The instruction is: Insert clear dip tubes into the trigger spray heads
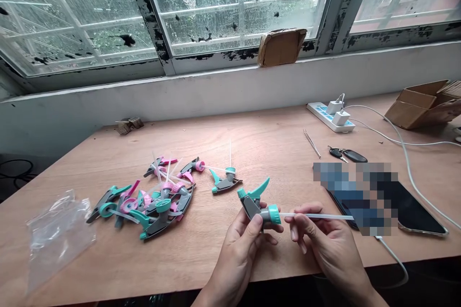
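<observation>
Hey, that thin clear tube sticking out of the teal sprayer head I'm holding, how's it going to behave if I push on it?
The tube looks long and very slender, so it would probably flex rather than stay stiff. It seems light, being thin clear plastic. The right hand pinches it near the teal collar of the sprayer head, which the left hand grips; the unsupported far end would likely wobble.

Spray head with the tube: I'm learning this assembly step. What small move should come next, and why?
Probably push the tube a little further into the teal collar. The left hand grips the grey and teal spray head, the right hand pinches the tube right beside the collar, and the tube sticks out long and level toward the phone.
</observation>
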